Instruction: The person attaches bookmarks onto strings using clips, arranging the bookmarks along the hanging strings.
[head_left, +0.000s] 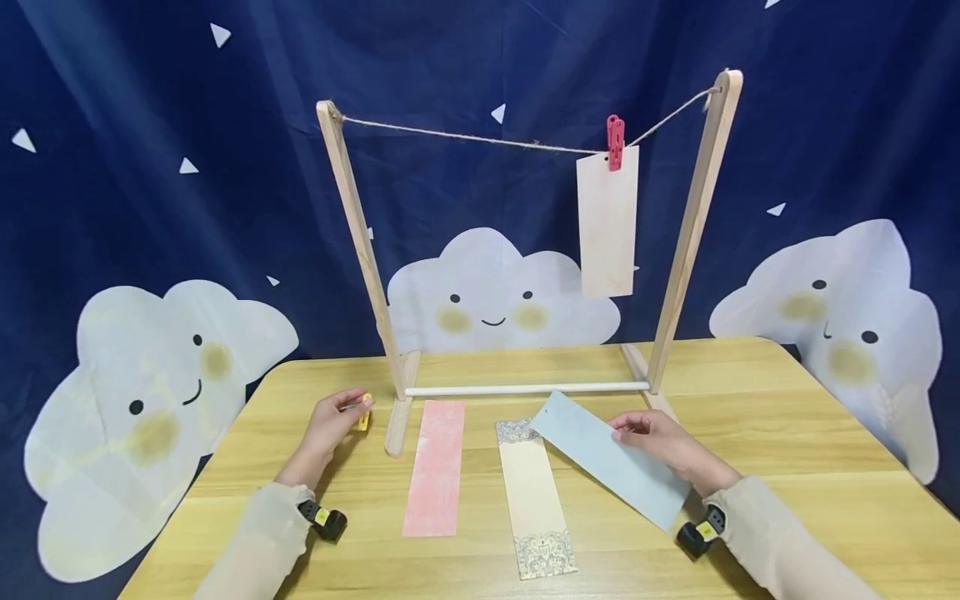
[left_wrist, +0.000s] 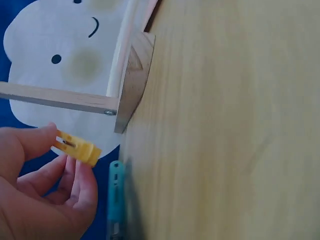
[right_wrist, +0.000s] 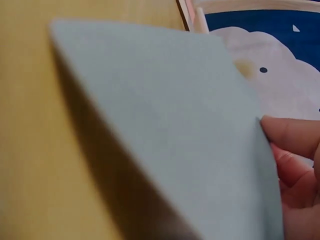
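Between thumb and fingers, my left hand (head_left: 337, 429) pinches a yellow clothespin (left_wrist: 82, 151), left of the wooden stand's left foot (head_left: 399, 425). A teal clothespin (left_wrist: 116, 192) lies on the table just beyond that hand in the left wrist view. My right hand (head_left: 660, 442) grips the long edge of a light blue paper card (head_left: 600, 458), tilted, with one edge lifted off the table in the right wrist view. The blue card's far corner overlaps a cream card (head_left: 534, 487) with lace-patterned ends. Further left lies a pink card (head_left: 435, 471).
The wooden stand has two uprights (head_left: 693, 225), a white crossbar (head_left: 525, 388) and a sagging string (head_left: 450, 132) between their tops. A pale card (head_left: 607, 229) hangs from the string by a red clothespin (head_left: 615, 143). A dark blue cloud-print curtain (head_left: 450, 50) is behind the table (head_left: 750, 400).
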